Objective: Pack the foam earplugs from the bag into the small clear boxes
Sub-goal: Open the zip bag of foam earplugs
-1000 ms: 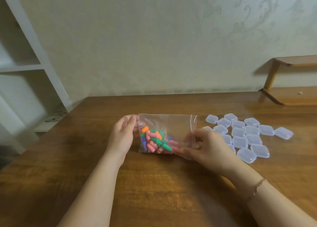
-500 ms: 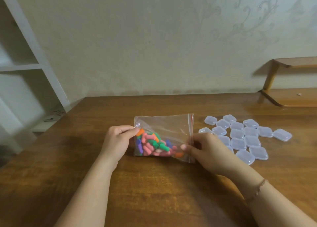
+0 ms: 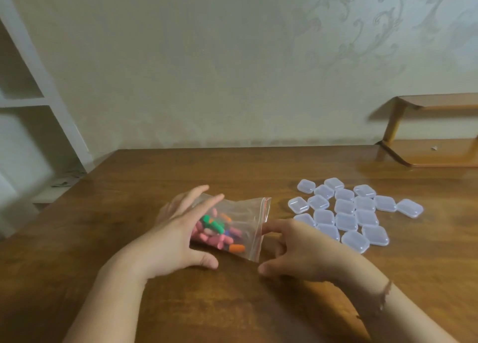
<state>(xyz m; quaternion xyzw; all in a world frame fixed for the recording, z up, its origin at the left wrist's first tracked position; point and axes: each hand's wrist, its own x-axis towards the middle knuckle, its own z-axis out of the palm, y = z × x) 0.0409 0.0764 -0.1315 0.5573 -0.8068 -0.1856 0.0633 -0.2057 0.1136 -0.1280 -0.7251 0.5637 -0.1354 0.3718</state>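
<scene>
A clear zip bag (image 3: 245, 213) with a red seal strip lies tilted on the wooden table (image 3: 245, 169). Inside it are several foam earplugs (image 3: 219, 235) in pink, green, orange and purple. My left hand (image 3: 170, 236) grips the bag's closed end, with the fingers spread over the top and the thumb below. My right hand (image 3: 302, 252) is at the seal end with its fingers apart. Its index fingertip touches the red strip and it holds nothing. To the right, several small clear boxes (image 3: 346, 221) lie shut in a cluster on the table.
A low wooden shelf (image 3: 434, 151) stands at the table's back right corner, against the wall. A white shelving unit (image 3: 38, 102) rises beyond the table's left edge.
My left hand has shifted its hold and now spreads over the bag's closed end. My right hand has let go of the seal edge and opened. The bag has tilted, and the earplugs have slid toward my left hand.
</scene>
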